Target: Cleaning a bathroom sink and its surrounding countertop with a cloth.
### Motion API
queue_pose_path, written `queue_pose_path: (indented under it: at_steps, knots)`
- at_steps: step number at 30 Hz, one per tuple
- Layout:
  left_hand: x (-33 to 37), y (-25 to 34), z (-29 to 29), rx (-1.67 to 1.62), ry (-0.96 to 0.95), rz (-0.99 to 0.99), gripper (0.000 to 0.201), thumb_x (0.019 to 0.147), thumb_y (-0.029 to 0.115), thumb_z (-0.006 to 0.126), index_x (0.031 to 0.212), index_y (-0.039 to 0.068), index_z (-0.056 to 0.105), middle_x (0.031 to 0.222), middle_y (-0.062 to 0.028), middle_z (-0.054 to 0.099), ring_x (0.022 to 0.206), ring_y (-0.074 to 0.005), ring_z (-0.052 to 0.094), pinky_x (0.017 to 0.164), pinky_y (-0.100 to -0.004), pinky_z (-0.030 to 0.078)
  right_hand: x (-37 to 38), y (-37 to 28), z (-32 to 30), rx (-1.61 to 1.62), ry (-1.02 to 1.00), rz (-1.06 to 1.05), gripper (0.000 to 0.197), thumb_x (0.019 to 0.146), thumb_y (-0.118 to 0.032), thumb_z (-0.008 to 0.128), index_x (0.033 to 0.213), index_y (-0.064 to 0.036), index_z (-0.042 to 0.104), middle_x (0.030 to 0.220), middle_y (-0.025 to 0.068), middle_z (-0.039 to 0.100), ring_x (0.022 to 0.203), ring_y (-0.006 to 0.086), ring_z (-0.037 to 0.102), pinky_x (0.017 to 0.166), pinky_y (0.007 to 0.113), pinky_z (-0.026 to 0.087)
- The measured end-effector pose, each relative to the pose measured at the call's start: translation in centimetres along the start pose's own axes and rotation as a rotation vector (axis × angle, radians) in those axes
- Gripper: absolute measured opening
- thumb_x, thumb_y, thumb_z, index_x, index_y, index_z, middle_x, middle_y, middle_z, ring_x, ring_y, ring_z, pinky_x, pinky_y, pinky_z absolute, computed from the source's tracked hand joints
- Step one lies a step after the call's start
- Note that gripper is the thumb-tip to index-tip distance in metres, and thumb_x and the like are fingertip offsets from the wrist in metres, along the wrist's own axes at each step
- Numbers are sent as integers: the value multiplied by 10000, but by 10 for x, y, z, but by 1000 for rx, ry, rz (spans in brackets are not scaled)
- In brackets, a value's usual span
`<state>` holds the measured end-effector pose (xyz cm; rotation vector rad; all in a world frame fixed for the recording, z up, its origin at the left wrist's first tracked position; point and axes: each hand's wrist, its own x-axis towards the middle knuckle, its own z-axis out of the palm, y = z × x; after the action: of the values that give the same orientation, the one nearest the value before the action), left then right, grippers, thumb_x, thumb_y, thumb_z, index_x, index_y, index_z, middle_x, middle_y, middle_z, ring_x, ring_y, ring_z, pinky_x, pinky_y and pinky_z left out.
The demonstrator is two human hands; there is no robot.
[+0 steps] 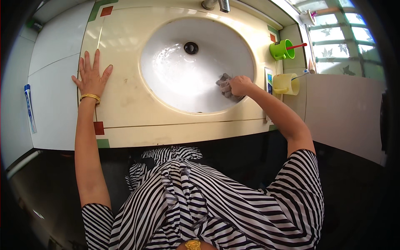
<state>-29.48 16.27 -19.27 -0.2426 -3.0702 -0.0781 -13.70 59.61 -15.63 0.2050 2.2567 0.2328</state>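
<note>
Oval white basin (175, 75), sunk in a cream desk (125, 104); wet and glossy inside, a round dark drain (191, 48) near its far wall, a metal tap (216, 4) overhanging the far rim. Right hand (241, 85) lies inside the basin against its right wall, fingers closed around a crumpled grey cloth (225, 85), which presses on the basin surface just left of the knuckles. Left hand (92, 77) rests flat on the desk, well left of the basin, fingers spread wide and holding nothing; a gold bangle (90, 97) circles the wrist. Green cup (281, 49) stands on the right ledge beyond the basin, a red-handled item leaning out of it toward the right. Yellow cup (286, 83) stands nearer, just beside the basin's right rim, with a toothbrush handle projecting from its right side; a small flat packet stands between it and the basin. Desk surface: cream, stained in places, trimmed with small red and green square tiles at the left edge and far corners. Left of the desk, a white tiled ledge carries a blue-and-white tube (29, 107) lying lengthwise. Upper right, a window with green bars, brightly lit. Floor below dark. The person wears a black-and-white striped garment.
</note>
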Motion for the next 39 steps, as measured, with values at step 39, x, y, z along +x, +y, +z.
queue_pose_path:
  at_steps: [39]
  knots:
    - [-2,-2,-3,-22,-29,0,747,776,697,354,1395,313,186,1476,-34,86,1355,-250,51,973,-658,41,2,-109,-3,901,-430,-523,437,670,-74,484,1098,-37,560,873,35,580,811,123,508,738,254,418]
